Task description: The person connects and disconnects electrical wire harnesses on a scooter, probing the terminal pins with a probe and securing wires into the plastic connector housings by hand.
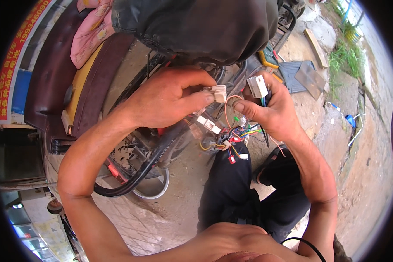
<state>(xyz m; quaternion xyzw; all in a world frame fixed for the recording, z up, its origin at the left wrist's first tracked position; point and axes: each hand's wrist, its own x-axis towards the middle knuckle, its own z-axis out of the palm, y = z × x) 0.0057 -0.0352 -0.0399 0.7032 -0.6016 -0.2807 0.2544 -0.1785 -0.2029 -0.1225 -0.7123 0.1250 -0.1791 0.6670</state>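
Note:
Between the thumb and fingers of my left hand [172,98] is a small white wire connector [219,93]. My right hand [271,108], across from it, grips a larger white connector plug [257,86] with blue and dark wires running out of its lower end. A gap separates the two connectors. One thin pinkish wire [226,114] loops beside my right thumb. Just below my hands hangs a tangle of coloured wires [238,135] with several small plugs, among them a white connector [208,125] and a red one [232,160].
A black-covered vehicle part [196,30] bulks above my hands. A thick black tube [146,168] curves at left, over a metal basin [157,190]. Maroon seats [101,83] stand far left. A yellow-edged meter [268,57] and a dark flat plate [292,76] lie at right.

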